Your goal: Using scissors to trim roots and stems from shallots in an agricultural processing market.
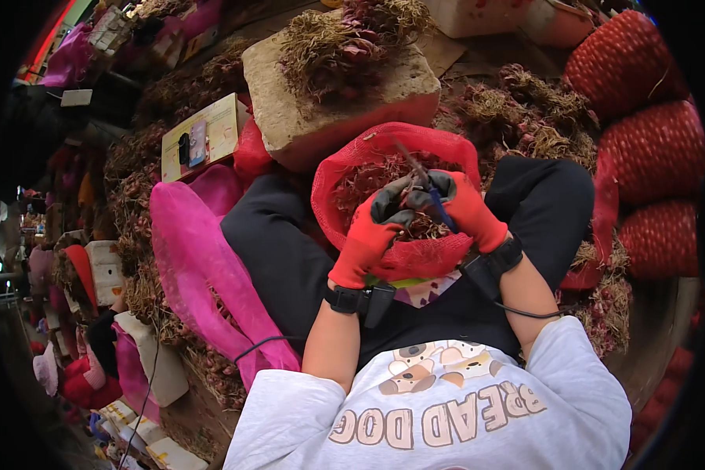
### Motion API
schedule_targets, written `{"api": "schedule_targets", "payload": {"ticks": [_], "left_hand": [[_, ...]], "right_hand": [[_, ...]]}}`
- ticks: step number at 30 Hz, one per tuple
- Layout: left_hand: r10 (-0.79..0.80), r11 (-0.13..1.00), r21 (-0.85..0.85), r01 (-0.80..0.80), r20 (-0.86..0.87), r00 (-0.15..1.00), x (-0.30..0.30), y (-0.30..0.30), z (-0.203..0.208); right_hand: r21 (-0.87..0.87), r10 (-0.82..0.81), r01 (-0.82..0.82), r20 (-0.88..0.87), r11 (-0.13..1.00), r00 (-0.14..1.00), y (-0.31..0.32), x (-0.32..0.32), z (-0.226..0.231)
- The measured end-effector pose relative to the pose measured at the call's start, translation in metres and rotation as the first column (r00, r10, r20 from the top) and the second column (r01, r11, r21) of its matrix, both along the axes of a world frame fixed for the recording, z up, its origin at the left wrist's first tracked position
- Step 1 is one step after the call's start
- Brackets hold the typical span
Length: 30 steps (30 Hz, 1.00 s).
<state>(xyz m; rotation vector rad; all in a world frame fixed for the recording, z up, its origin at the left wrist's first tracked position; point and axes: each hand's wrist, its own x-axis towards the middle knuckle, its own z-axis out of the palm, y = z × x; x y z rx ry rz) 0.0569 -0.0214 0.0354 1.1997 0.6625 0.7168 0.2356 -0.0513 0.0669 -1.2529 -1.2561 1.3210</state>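
Both my hands wear red gloves with dark grey palms and meet over the mouth of a red mesh bag between my legs. Small reddish shallots lie inside the bag. My right hand is closed around a pair of scissors with a blue handle, their dark blades pointing up and away to the left. Against the blades, my left hand is closed with its fingers round a shallot, which is partly hidden by both gloves.
Beyond the bag stands a pale foam block topped by a bunch of dried shallots. Full red mesh sacks are stacked at the right. Pink netting lies by my left leg, near a board holding a phone.
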Motion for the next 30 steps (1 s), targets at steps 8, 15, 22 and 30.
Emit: {"api": "schedule_targets", "payload": {"ticks": [8,15,22,30], "left_hand": [[0.019,0.987,-0.163,-0.002,0.104,0.994,0.002,-0.001,0.003],[0.07,0.968,-0.249,0.018,0.337,0.939,-0.001,0.0,0.004],[0.109,0.942,-0.335,0.002,0.312,0.944,-0.001,0.002,-0.004],[0.09,0.983,-0.175,-0.05,0.229,0.969,0.005,-0.004,-0.018]], "right_hand": [[-0.031,-0.219,0.217,-0.103,0.976,0.97,-0.006,0.007,-0.031],[-0.279,-0.305,0.197,-0.426,0.94,0.852,-0.012,0.012,-0.019],[-0.286,-0.273,0.144,-0.484,0.947,0.831,-0.007,0.008,-0.009],[-0.32,-0.299,0.16,-0.454,0.934,0.839,-0.009,0.002,-0.021]]}}
